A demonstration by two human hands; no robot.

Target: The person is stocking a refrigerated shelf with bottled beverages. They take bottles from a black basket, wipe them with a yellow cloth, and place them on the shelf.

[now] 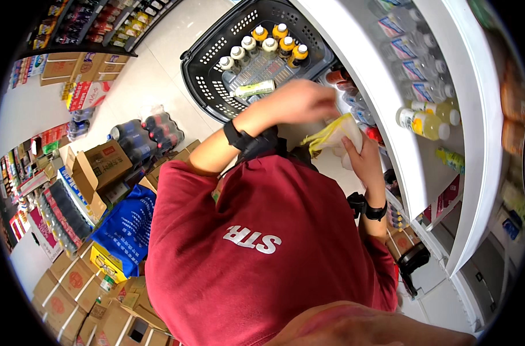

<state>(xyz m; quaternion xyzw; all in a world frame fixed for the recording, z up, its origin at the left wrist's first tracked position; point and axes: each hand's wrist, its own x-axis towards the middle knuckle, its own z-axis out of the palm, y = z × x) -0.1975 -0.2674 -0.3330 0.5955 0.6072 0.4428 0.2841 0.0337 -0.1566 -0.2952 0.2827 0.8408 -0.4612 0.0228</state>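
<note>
My right hand grips a bunched white cloth-like item with a yellow edge that hangs loose to the left. Just above and left of it is my left hand, blurred, its fingers pointing toward the shelf; whether they hold anything is unclear. Beyond my left forearm stands a black plastic shopping basket. Inside it are upright orange bottles and pale bottles, all with white caps. A green-and-white bottle lies on its side in the basket, close to my left wrist.
A white shelf unit curves along the right, with clear bottles and yellowish drink bottles on it. At left are shrink-wrapped bottle packs, an opened cardboard box, a blue bag and stacked cartons.
</note>
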